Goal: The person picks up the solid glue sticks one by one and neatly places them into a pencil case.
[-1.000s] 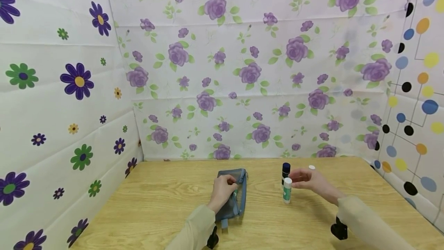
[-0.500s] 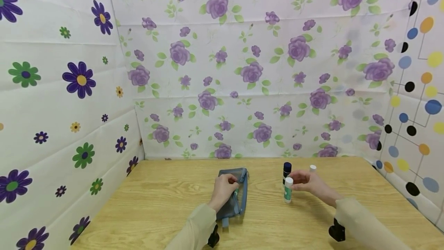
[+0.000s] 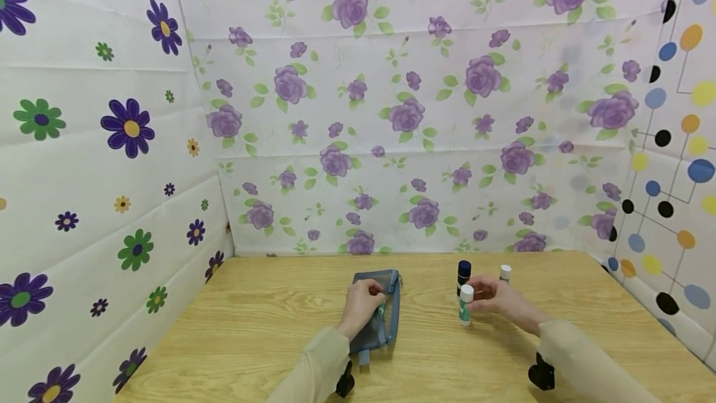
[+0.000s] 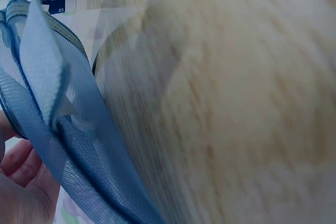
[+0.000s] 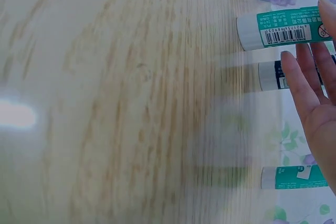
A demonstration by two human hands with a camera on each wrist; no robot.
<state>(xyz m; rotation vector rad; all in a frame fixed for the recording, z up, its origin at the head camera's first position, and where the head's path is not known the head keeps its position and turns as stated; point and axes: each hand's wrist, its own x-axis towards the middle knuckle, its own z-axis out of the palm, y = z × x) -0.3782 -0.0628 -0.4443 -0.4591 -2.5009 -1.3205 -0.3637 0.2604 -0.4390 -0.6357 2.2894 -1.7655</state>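
Mesh pouch [image 3: 371, 334]: blue-grey, resting on the wooden table [image 3: 268, 303] left of the sticks, what looks like its opening turned toward them.
Left hand [image 3: 360, 305]: fingers curled, thumb near the fingertips, apparently pinching the pouch's upper side, probably to steady it or hold the mesh apart; the exact contact is hidden, and the left wrist view catches only part of the hand behind the fabric.
Green patch [image 3: 382, 310]: shows at the pouch's opening; too covered to name.
Dark-capped stick [image 3: 463, 271]: upright behind the front glue stick, its lower part masked.
Front glue stick [image 3: 465, 313]: white cap, green label, upright, presumably gripped first because it stands nearest.
Right hand [image 3: 501, 298]: half closed, thumb and fingers on either side of the front glue stick in a seemingly light pinch; the far fingertips are hidden.
Rear glue stick [image 3: 505, 273]: upright beyond the right hand, which hides its base from the head view; its top is cut off in the right wrist view.
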